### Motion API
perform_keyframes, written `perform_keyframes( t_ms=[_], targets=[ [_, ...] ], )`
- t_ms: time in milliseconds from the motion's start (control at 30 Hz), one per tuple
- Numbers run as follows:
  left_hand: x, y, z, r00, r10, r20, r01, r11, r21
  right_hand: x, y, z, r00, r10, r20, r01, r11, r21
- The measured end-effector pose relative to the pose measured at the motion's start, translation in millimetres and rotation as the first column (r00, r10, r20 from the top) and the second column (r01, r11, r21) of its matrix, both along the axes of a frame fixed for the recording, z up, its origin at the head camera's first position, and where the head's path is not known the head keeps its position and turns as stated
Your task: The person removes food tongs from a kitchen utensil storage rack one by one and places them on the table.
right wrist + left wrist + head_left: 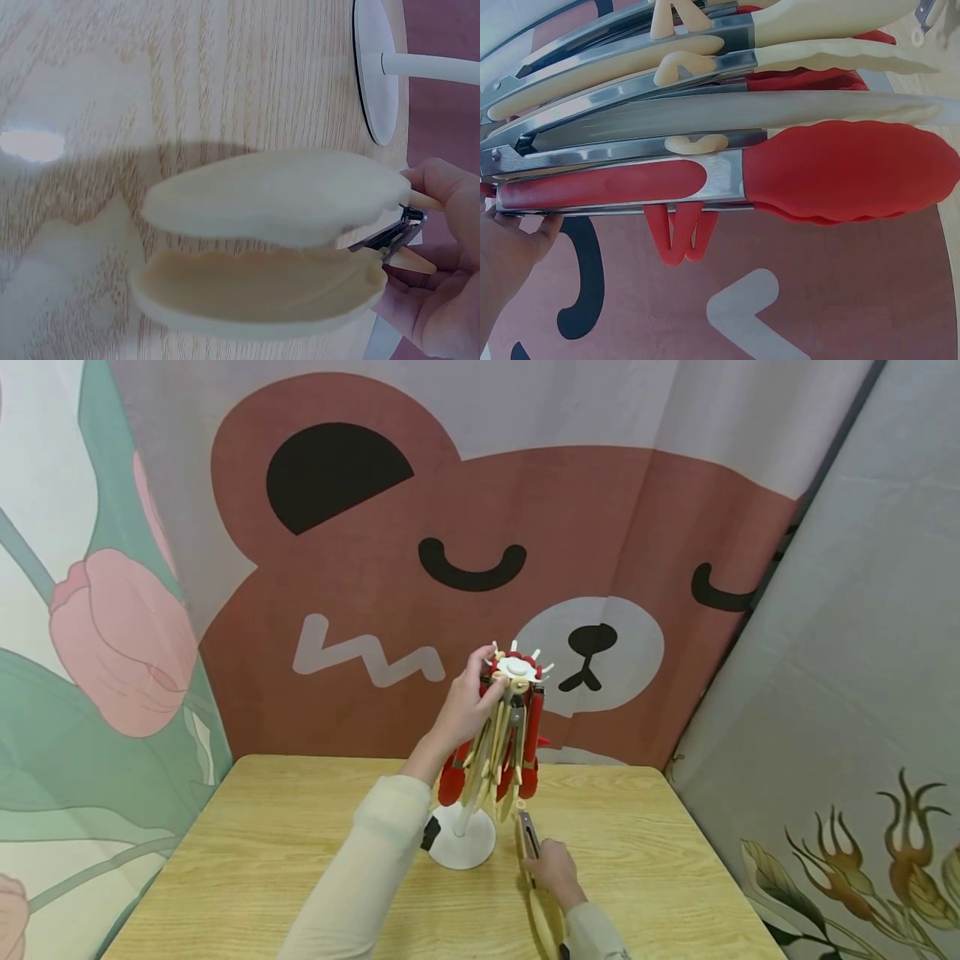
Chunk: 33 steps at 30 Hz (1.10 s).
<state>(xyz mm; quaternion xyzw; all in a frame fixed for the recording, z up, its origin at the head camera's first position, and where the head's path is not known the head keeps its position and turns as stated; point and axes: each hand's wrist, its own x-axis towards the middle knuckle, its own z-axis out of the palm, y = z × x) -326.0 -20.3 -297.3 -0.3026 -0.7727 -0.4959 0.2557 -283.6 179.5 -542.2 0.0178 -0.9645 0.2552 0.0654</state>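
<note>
A white stand [517, 667] with a ring of hooks at its top carries several hanging kitchen tongs, some beige and some red [533, 727]. My left hand [463, 706] grips the stand's top edge, its thumb in front and fingers behind. In the left wrist view, a red-headed pair of tongs [847, 172] hangs close to that hand [514, 255]. Lower down, to the right of the base, my right hand [555, 867] holds a beige-headed pair of tongs [277, 196] by its metal arms. Their two scalloped heads stand apart, pointing toward the table's near side.
A round white base [465, 847] supports the stand on the wooden table [285, 852], with a dark patch [431, 832] at its left edge. Behind the table hangs a curtain [360, 593] printed with a bear, and patterned cloths flank both sides.
</note>
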Motion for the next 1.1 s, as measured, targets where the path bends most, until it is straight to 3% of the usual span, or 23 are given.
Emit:
perform_keyframes(
  t_ms=[267,700,1100],
  targets=[
    [-0.2,-0.5,-0.4,1.0,0.008,-0.004,-0.008,1.0,-0.004,-0.6,-5.5,-0.7,1.0,0.011,-0.023,-0.011,1.0,0.004],
    [-0.9,0.7,-2.6,1.0,0.003,-0.008,-0.003,1.0,-0.002,-1.0,-9.8,-6.9,0.999,0.011,0.052,-0.012,1.0,0.012],
    [-0.9,0.5,-1.7,1.0,0.002,-0.004,-0.002,1.0,0.0,-4.1,-12.7,-14.7,0.999,0.006,0.05,-0.008,1.0,0.022]
  ],
)
